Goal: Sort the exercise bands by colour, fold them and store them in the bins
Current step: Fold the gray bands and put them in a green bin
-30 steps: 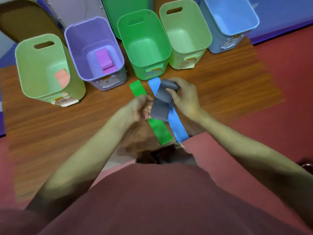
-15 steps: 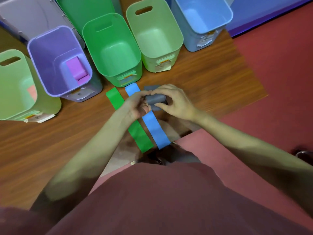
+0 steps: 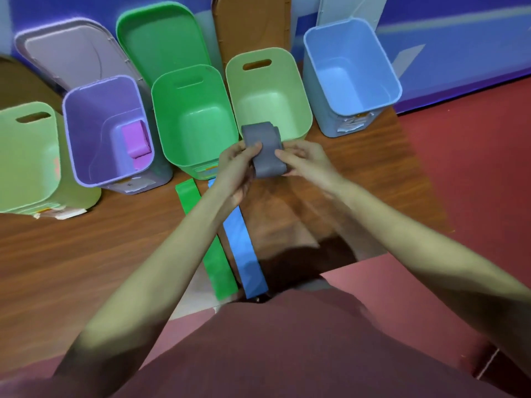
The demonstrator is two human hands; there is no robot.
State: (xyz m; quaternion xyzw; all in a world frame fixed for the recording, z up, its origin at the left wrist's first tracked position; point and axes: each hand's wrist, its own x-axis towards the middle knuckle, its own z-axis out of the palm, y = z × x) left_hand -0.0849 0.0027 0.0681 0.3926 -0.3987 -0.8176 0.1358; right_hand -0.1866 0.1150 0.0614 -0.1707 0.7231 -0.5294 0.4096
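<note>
While I am pinching the folded grey band (image 3: 265, 152) between the fingers of my left hand (image 3: 238, 165) and right hand (image 3: 304, 160), above the pale green bin's (image 3: 304, 90) near rim, I am keeping the layers squared so nothing springs open before dropping.

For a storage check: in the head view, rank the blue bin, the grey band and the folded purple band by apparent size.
1. blue bin, largest.
2. grey band, folded, held in both hands, nearer the camera, so it may look larger than it is.
3. purple band, smallest, deep in the purple bin.
</note>
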